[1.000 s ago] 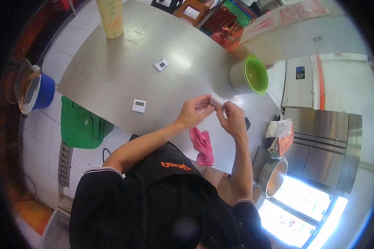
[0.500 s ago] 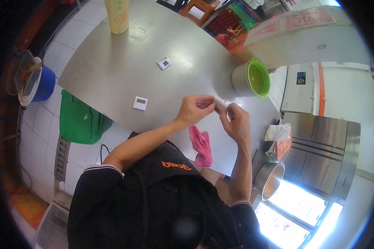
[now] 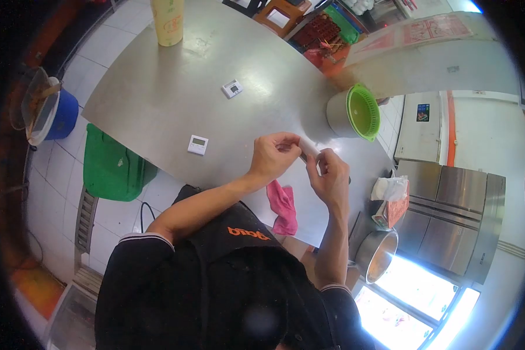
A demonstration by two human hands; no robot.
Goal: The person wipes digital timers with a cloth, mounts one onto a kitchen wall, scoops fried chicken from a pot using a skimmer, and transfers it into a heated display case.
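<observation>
Above the steel table (image 3: 262, 76), a small white flat-sided object (image 3: 309, 146) is held between my two hands; its exact kind is hard to make out. My left hand (image 3: 272, 156) pinches its left end with thumb and fingers. At the lower right end, my right hand (image 3: 331, 175) has its thumb and fingertips closed on it. A white digital timer (image 3: 198, 144) with a small grey screen lies to the left of my hands. Farther back rests a second white device (image 3: 232, 88) with a dark recess. Below my hands lies a crumpled pink cloth (image 3: 283, 207).
A pot with a green strainer basket (image 3: 364, 112) stands at the right edge. Nearer are a plastic-wrapped package (image 3: 394, 201) and a metal pot (image 3: 378, 255). A tall yellow container (image 3: 168, 26) stands far left. Beside the table are a green bin (image 3: 114, 166) and a blue bucket (image 3: 65, 115).
Both hands stay almost in place around the white object, with slight finger shifts. My right hand and forearm have moved slightly left. The table items lie as before.
</observation>
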